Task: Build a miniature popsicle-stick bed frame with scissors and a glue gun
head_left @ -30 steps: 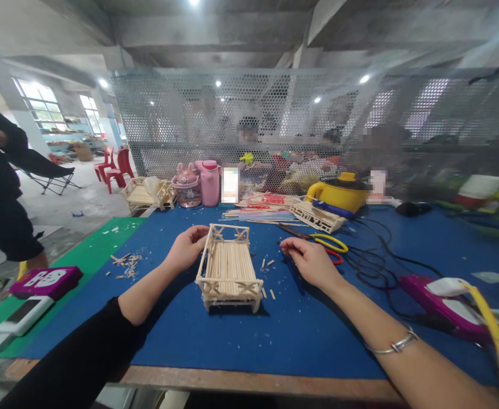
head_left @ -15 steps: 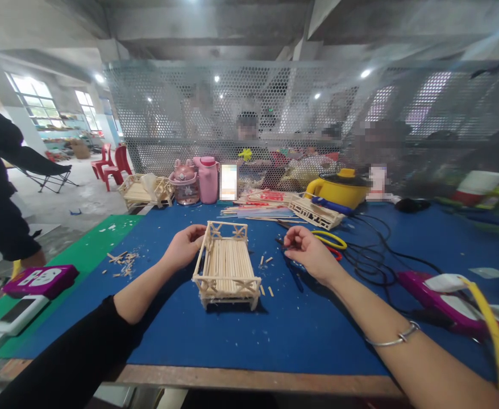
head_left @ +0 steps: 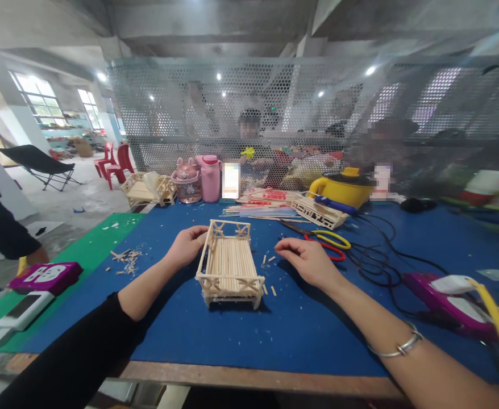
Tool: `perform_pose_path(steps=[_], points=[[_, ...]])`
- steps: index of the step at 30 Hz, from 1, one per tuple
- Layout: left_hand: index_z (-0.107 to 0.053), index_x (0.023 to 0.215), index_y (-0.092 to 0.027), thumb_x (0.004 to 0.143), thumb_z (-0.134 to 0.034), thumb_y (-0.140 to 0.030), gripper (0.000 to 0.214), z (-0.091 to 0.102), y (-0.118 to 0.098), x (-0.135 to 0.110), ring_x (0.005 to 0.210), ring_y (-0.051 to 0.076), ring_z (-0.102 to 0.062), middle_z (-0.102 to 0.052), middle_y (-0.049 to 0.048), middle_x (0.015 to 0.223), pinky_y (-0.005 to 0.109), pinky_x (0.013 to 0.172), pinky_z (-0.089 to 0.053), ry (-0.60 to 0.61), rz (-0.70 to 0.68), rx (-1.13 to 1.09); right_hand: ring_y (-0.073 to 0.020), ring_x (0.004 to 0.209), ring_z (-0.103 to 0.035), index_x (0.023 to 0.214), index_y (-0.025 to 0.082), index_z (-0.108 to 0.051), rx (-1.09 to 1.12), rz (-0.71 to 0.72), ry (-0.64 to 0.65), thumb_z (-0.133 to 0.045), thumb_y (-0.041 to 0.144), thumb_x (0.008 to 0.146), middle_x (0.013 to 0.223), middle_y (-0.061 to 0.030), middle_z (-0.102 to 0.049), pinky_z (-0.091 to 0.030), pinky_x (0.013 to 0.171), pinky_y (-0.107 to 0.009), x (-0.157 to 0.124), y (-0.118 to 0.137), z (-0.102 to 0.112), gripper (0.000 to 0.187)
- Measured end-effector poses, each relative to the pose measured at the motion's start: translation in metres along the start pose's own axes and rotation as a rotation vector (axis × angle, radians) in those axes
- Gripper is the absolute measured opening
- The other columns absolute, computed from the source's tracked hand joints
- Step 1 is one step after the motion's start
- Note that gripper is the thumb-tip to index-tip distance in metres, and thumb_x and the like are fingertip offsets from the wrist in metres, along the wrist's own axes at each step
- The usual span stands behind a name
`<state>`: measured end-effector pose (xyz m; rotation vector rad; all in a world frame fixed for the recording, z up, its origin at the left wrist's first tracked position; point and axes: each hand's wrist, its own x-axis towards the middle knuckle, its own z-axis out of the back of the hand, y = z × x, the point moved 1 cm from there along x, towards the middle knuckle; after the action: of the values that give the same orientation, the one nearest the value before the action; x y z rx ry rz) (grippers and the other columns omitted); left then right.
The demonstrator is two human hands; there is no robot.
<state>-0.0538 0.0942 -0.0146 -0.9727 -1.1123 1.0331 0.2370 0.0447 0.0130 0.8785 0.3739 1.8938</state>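
A miniature bed [head_left: 232,264] built of pale wooden sticks stands upright on the blue mat in front of me. My left hand [head_left: 186,245] is at its far left corner post, fingers curled against the frame and partly hidden behind it. To the right of the bed, my right hand [head_left: 307,260] hovers low over the mat, thumb and fingertips drawn together; whatever may be between them is too small or hidden. Just beyond that hand lie scissors [head_left: 332,238] with yellow and red handles. Short cut stick pieces [head_left: 269,260] lie between the bed and my right hand.
Behind are loose sticks [head_left: 270,199], another stick piece [head_left: 320,211], a yellow pot [head_left: 346,190], a pink flask [head_left: 210,179] and a lit phone [head_left: 231,180]. Black cables [head_left: 373,250] and a purple power strip [head_left: 441,301] lie right. A stick scrap pile [head_left: 128,261] lies left.
My right hand has moved slightly left and closed its fingertips, covering the spot where a blue-handled tool showed. The scissors are more exposed. My left hand stays at the bed.
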Motion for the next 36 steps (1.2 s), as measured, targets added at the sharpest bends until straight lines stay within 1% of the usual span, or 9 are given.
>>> perform_pose_path(steps=[4,8,12,16,23,30,33,35,36], points=[[-0.070,0.096,-0.016,0.065,-0.068,-0.051,0.047,-0.002,-0.002,-0.001,0.072,0.018,-0.062,-0.072,0.0061,0.086,0.029,0.070,-0.047,0.016,-0.009,-0.026,-0.0178,0.084,-0.066,0.101,0.022,-0.065,-0.118,0.161,0.092,-0.041,0.030,0.088,0.095,-0.0035,-0.071,-0.049,0.076,-0.029,0.010,0.037,-0.010,0.028],[-0.069,0.101,-0.017,0.066,-0.068,-0.051,0.048,-0.001,-0.003,-0.002,0.079,0.020,-0.063,-0.072,0.0071,0.092,0.031,0.076,-0.048,0.033,-0.028,-0.047,-0.0203,0.100,-0.063,0.113,0.025,-0.062,-0.204,0.300,0.219,-0.040,0.031,0.090,0.113,-0.0021,-0.066,-0.048,0.083,-0.031,0.026,0.069,-0.035,0.033],[-0.070,0.100,-0.017,0.068,-0.067,-0.047,0.043,0.000,-0.001,-0.001,0.080,0.020,-0.063,-0.072,0.0073,0.091,0.032,0.077,-0.048,0.041,-0.026,-0.006,-0.0181,0.092,-0.066,0.114,0.028,-0.063,-0.251,0.266,0.182,-0.043,0.028,0.089,0.104,-0.0005,-0.070,-0.049,0.075,-0.028,0.039,0.077,-0.058,0.032],[-0.071,0.099,-0.016,0.069,-0.066,-0.046,0.043,0.001,0.001,0.000,0.079,0.021,-0.063,-0.072,0.0070,0.090,0.031,0.076,-0.047,0.043,-0.018,0.033,-0.0170,0.083,-0.066,0.114,0.027,-0.063,-0.332,0.209,0.151,-0.042,0.026,0.089,0.094,-0.0017,-0.072,-0.048,0.069,-0.026,0.047,0.077,-0.065,0.032],[-0.069,0.103,-0.016,0.074,-0.062,-0.045,0.041,0.002,0.000,0.000,0.083,0.019,-0.063,-0.072,0.0067,0.092,0.029,0.078,-0.046,0.064,-0.038,0.080,-0.0190,0.088,-0.065,0.118,0.026,-0.059,-0.441,0.130,0.199,-0.037,0.028,0.092,0.102,-0.0041,-0.070,-0.047,0.073,-0.030,0.050,0.081,-0.066,0.035],[-0.068,0.104,-0.016,0.074,-0.062,-0.043,0.041,0.003,0.001,0.000,0.082,0.019,-0.063,-0.071,0.0075,0.094,0.030,0.078,-0.046,0.076,-0.013,0.045,-0.0190,0.087,-0.065,0.113,0.026,-0.061,-0.379,0.135,0.205,-0.037,0.028,0.091,0.101,-0.0035,-0.070,-0.044,0.071,-0.028,0.050,0.082,-0.066,0.032],[-0.068,0.105,-0.015,0.073,-0.063,-0.040,0.041,0.003,-0.001,-0.001,0.084,0.019,-0.063,-0.071,0.0078,0.096,0.031,0.082,-0.045,0.204,0.047,-0.051,-0.0169,0.080,-0.063,0.103,0.023,-0.063,-0.285,0.137,0.156,-0.038,0.028,0.090,0.092,-0.0030,-0.070,-0.041,0.069,-0.026,0.043,0.082,-0.051,0.029],[-0.067,0.106,-0.015,0.073,-0.064,-0.038,0.040,0.004,-0.001,-0.001,0.085,0.019,-0.063,-0.071,0.0080,0.096,0.032,0.085,-0.045,0.283,0.080,-0.097,-0.0144,0.070,-0.059,0.094,0.021,-0.063,-0.224,0.119,0.116,-0.038,0.026,0.088,0.081,-0.0022,-0.068,-0.038,0.064,-0.025,0.034,0.077,-0.034,0.026],[-0.067,0.105,-0.015,0.073,-0.064,-0.037,0.039,0.005,-0.001,-0.001,0.085,0.019,-0.063,-0.071,0.0079,0.097,0.033,0.086,-0.045,0.304,0.077,-0.103,-0.0130,0.064,-0.055,0.089,0.019,-0.062,-0.185,0.096,0.136,-0.039,0.025,0.086,0.073,-0.0012,-0.065,-0.037,0.061,-0.025,0.029,0.073,-0.024,0.023]])
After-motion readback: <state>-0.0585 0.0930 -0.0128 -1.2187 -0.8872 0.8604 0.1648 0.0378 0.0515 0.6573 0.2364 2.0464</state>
